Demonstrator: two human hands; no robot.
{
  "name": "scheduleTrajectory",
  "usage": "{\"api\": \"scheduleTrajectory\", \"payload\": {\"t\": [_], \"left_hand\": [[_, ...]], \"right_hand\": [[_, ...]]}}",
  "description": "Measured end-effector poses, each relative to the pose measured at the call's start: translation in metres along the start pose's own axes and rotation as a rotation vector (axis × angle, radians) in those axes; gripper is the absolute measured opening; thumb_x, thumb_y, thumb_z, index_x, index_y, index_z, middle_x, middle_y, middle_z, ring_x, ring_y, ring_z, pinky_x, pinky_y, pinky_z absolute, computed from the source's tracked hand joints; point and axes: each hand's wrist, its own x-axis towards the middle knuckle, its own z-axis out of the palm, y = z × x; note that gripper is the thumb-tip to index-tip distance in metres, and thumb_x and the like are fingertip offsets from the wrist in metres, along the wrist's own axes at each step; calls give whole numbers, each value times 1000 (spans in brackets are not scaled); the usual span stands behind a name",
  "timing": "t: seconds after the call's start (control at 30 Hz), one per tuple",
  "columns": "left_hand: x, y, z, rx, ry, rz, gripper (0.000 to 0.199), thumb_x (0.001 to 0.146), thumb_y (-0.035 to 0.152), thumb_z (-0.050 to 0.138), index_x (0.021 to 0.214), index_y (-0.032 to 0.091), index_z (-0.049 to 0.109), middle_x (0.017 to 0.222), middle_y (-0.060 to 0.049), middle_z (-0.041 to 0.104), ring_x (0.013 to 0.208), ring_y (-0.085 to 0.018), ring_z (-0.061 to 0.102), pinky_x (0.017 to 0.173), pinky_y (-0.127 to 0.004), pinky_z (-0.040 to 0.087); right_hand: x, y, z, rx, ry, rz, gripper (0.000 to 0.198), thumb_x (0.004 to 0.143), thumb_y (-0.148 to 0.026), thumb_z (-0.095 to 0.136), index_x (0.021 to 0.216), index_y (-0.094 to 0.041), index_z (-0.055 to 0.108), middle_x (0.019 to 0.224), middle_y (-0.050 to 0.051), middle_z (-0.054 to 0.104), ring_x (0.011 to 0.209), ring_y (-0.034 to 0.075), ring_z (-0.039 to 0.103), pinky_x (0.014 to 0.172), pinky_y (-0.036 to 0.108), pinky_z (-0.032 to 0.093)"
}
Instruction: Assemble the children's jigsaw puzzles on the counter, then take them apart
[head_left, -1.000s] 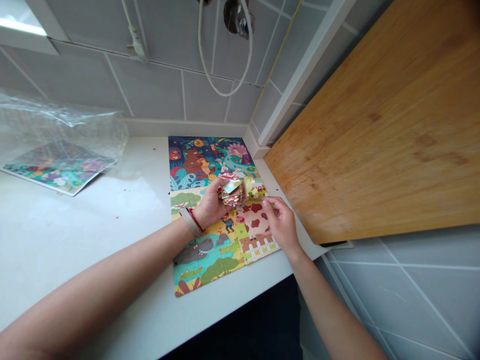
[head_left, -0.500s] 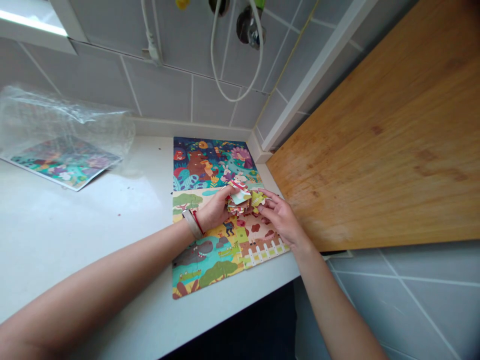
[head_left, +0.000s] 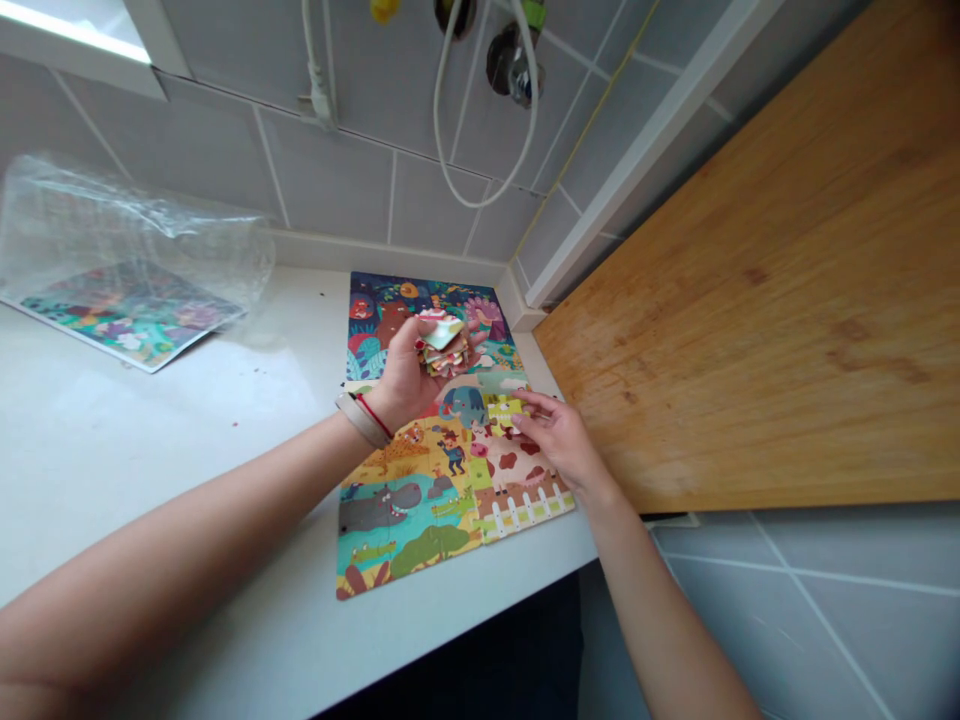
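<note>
A stack of jigsaw puzzle pieces (head_left: 444, 343) rests in my left hand (head_left: 409, 380), gripped by the thumb and fingers above the puzzle. My right hand (head_left: 559, 440) pinches a yellow-green puzzle piece (head_left: 504, 410) at its right edge, low over the right side of the animal jigsaw puzzle (head_left: 409, 510). Whether that piece lies flat in its place or a little above I cannot tell. Joined pieces show a hippo, crocodiles, an elephant and a cow behind a white fence. The dark forest part (head_left: 487, 310) lies at the back, partly covered by my left hand.
On the white counter (head_left: 247, 480), a clear plastic bag (head_left: 142, 225) lies at the left over a printed picture sheet (head_left: 146, 335). A wooden panel (head_left: 750, 300) stands close on the right. The tiled wall behind carries a hanging white hose (head_left: 442, 140) and a metal valve (head_left: 517, 72).
My left hand has moved up and left with the stack, uncovering the elephant and the middle of the puzzle. My right hand has lowered the yellow-green piece onto or just over the puzzle.
</note>
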Motion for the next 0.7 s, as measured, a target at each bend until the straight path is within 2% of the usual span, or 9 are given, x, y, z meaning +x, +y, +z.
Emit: {"api": "scheduleTrajectory", "payload": {"t": [0.1, 0.17, 0.27, 0.4, 0.53, 0.7], "left_hand": [[5, 19, 5, 41, -40, 41, 23, 78, 29, 55, 94, 17, 67, 106, -13, 78, 111, -29, 71, 83, -37, 61], [6, 22, 2, 49, -29, 30, 23, 79, 29, 54, 95, 17, 67, 106, -13, 78, 112, -29, 71, 85, -37, 61], [7, 16, -8, 41, -16, -16, 24, 79, 29, 53, 93, 16, 67, 107, -14, 77, 109, -28, 72, 85, -37, 62], [11, 4, -21, 15, -20, -61, 26, 79, 30, 55, 93, 13, 69, 108, -16, 77, 104, -29, 74, 85, -39, 62], [13, 2, -25, -3, -13, -108, 29, 78, 28, 55, 97, 12, 69, 107, -17, 76, 101, -29, 74, 84, -38, 63], [11, 5, -20, -19, -4, -150, 31, 78, 27, 54, 100, 12, 69, 106, -17, 76, 100, -29, 75, 80, -37, 63]], "right_hand": [[7, 8, 15, -136, -8, -94, 40, 73, -38, 82, 107, -16, 77, 74, -1, 65, 63, 14, 63, 59, 27, 51], [15, 12, 25, -219, -3, -141, 38, 77, -36, 77, 108, -15, 77, 74, 1, 68, 63, 16, 63, 60, 28, 52], [25, 17, 34, -372, -4, -205, 35, 81, -31, 73, 113, -16, 77, 81, 4, 73, 68, 18, 65, 67, 31, 54], [31, 24, 34, -576, 4, -339, 30, 85, -25, 71, 114, -20, 78, 91, 6, 74, 76, 18, 65, 75, 32, 54], [30, 27, 30, -634, -4, -430, 32, 84, -23, 72, 116, -23, 77, 103, 7, 69, 81, 18, 64, 77, 31, 55], [25, 25, 30, -609, 23, -419, 27, 85, -26, 74, 112, -25, 77, 108, 7, 66, 82, 18, 62, 79, 32, 54]]}}
